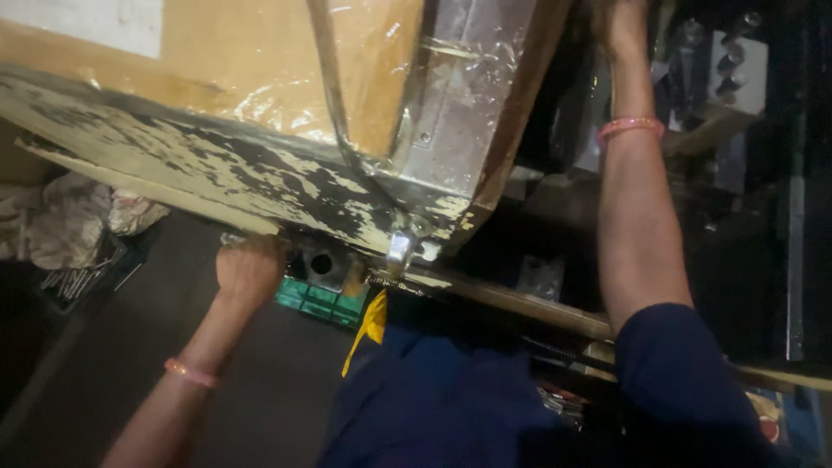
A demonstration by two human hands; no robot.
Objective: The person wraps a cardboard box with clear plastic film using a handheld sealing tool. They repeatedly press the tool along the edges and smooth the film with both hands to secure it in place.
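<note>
Left hand [249, 270] clenched in a fist just under the worn, paint-chipped bench edge [217, 169], seemingly closed on something hidden there; what it is, impossible to tell. Just right of that fist, a metal block with a round hole [322, 264], green box [321, 302] below. Right hand [617, 24] raised past the plastic-wrapped metal corner [459, 104], mostly out of frame, grip impossible to tell. Apparently mid-adjustment under the bench; any further move likely calling for a firm fist and steady arm.

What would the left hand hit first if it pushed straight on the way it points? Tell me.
Probably the underside of the worn, paint-flaked table edge: the left hand already sits curled right beneath it. Depth is unclear; contact may already exist.
</note>
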